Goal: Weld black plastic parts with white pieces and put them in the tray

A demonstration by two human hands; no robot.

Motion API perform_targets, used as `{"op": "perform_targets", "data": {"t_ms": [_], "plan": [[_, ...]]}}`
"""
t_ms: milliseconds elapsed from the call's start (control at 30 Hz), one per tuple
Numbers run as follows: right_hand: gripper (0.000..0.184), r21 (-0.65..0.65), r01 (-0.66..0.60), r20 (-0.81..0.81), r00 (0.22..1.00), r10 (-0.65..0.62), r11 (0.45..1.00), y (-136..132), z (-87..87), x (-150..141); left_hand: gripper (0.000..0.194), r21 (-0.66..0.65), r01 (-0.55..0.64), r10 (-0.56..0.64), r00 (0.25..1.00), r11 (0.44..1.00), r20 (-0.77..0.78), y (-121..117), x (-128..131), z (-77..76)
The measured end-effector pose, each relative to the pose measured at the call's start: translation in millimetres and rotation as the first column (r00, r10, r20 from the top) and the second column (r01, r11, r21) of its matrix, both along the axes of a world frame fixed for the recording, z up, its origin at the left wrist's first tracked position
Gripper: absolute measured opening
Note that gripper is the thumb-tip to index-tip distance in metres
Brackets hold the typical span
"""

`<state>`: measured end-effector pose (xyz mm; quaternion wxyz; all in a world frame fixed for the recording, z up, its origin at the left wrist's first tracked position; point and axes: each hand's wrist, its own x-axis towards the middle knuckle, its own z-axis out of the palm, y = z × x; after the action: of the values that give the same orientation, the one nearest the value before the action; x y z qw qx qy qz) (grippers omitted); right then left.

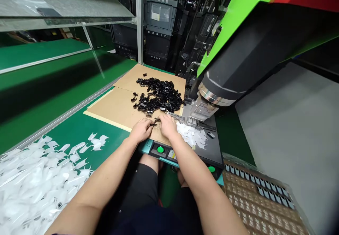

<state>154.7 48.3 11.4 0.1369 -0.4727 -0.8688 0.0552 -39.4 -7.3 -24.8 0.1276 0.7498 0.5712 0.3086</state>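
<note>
Over the front edge of the cardboard sheet [111,104], my left hand [141,129] is closed, its fingertips pinching a small black plastic part [153,124]. Close beside it, my right hand [167,124] is closed on another small black plastic part [157,119]; my fingers cover much of both parts. Just beyond my hands spreads a heap of black plastic parts [161,95]. To the right of my right hand lie white film pieces [193,136], below the metal fixture [192,121] and the machine's head [203,107].
A large pile of white film pieces [34,182] covers the table at left. A green-and-black machine [246,51] overhangs the right side. Green buttons [160,149] sit on the machine's front edge. A tray [259,196] with rows of grey parts stands lower right. Crates [161,16] are stacked behind.
</note>
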Motion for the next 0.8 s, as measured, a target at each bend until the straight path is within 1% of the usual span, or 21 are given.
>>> {"op": "perform_targets", "data": {"t_ms": [100, 200, 300, 367, 433, 533, 600, 700, 800], "plan": [[0.028, 0.030, 0.023, 0.015, 1.000, -0.024, 0.999, 2.7, -4.2, -4.6, 0.019, 0.007, 0.013, -0.013, 1.000, 1.000, 0.013, 0.8, -1.2, -0.7], [0.023, 0.086, 0.055, -0.052, 0.997, -0.051, 0.995, -8.5, -4.1, 9.5, 0.020, 0.003, 0.004, -0.004, 1.000, 1.000, 0.031, -0.2, -3.0, -3.9], [0.024, 0.119, 0.133, -0.167, 0.979, -0.112, 0.984, -28.3, -0.7, 46.7, 0.023, -0.011, -0.018, 0.018, 0.999, 1.000, 0.040, -4.0, -3.2, -4.5], [0.029, 0.125, 0.226, -0.243, 0.951, -0.191, 0.966, -40.6, 0.8, 82.0, 0.026, -0.007, -0.024, 0.024, 0.998, 1.000, 0.055, -5.8, 1.3, -1.1], [0.033, 0.134, 0.349, -0.292, 0.908, -0.299, 0.928, -47.7, 0.4, 118.9, 0.029, 0.011, -0.001, 0.000, 0.997, 1.000, 0.072, -4.1, 13.5, 5.7], [0.035, 0.154, 0.519, -0.314, 0.833, -0.457, 0.841, -45.5, -3.3, 160.8, 0.030, 0.044, 0.059, -0.062, 0.995, 0.997, 0.076, 9.2, 50.8, 19.8], [0.035, 0.165, 0.579, -0.296, 0.802, -0.519, 0.799, -38.0, -6.2, 173.4, 0.030, 0.063, 0.099, -0.103, 0.993, 0.993, 0.055, 23.9, 85.6, 29.2], [0.032, 0.193, 0.593, -0.229, 0.802, -0.552, 0.781, -26.2, -8.4, 174.6, 0.031, 0.083, 0.125, -0.125, 0.992, 0.989, -0.011, 47.3, 138.7, 39.1], [0.031, 0.225, 0.555, -0.146, 0.832, -0.536, 0.801, -19.9, -8.0, 169.6, 0.031, 0.103, 0.124, -0.113, 0.988, 0.987, -0.110, 63.7, 175.8, 42.1]]}}
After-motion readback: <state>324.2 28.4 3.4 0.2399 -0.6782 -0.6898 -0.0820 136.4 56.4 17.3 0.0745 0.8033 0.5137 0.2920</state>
